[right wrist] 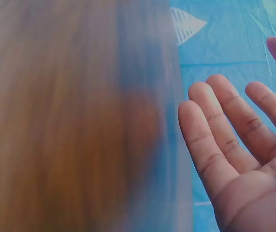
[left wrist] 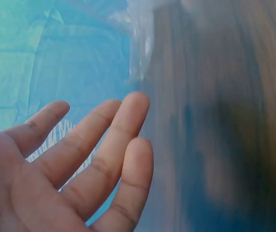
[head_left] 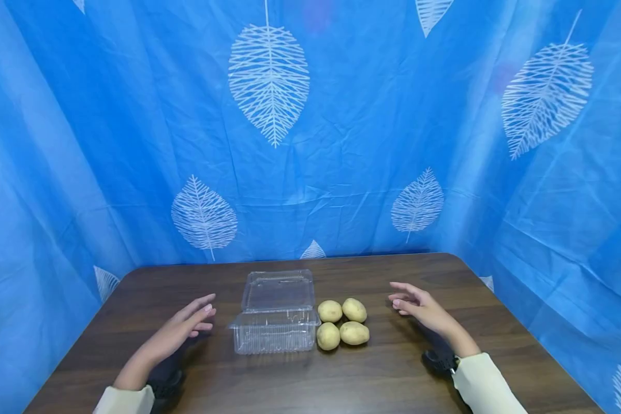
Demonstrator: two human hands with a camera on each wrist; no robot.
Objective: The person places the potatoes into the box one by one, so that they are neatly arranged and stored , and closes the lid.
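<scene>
In the head view a clear plastic clamshell box (head_left: pixel 275 338) stands on the table with its lid (head_left: pixel 278 290) folded back behind it. Right beside the box several yellow potatoes (head_left: pixel 355 333) lie in a close cluster. My left hand (head_left: pixel 178 328) hovers to the left of the box, apart from it, its fingers extended and holding nothing. On the other side my right hand (head_left: pixel 421 307) hovers right of the potatoes, also with nothing in it. Both wrist views show loosely spread fingers; a blurred part of the clear box appears above the left fingertips.
A dark brown wooden table (head_left: pixel 310 385) carries everything and has rounded far corners. Behind and along both sides hangs a blue curtain (head_left: pixel 341 144) with white leaf prints. Each wrist wears a black device, such as the one on the right wrist (head_left: pixel 439 361).
</scene>
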